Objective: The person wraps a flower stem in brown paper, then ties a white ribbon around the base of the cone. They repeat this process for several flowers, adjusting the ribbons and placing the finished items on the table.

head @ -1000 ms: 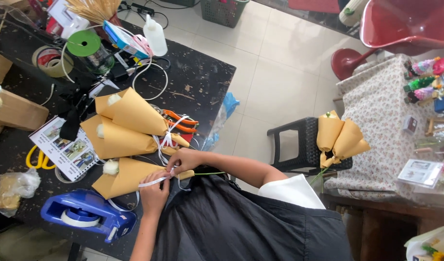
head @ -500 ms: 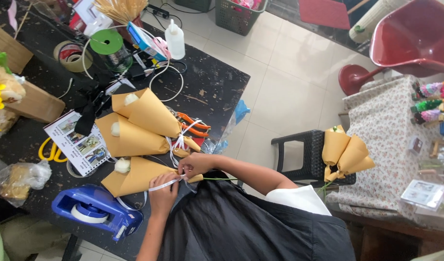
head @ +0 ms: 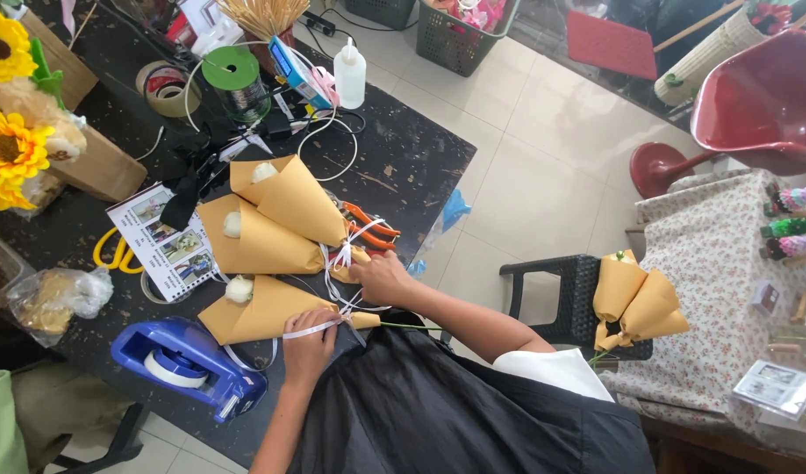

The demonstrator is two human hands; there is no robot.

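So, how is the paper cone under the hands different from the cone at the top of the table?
The nearest cone lies almost flat along the table edge, and both the left hand and right hand hold white ribbon at its narrow end. The top cone lies slanted, untouched, and its ribbon is already tied in a bow. Both are tan paper with a white tuft showing at the open end.
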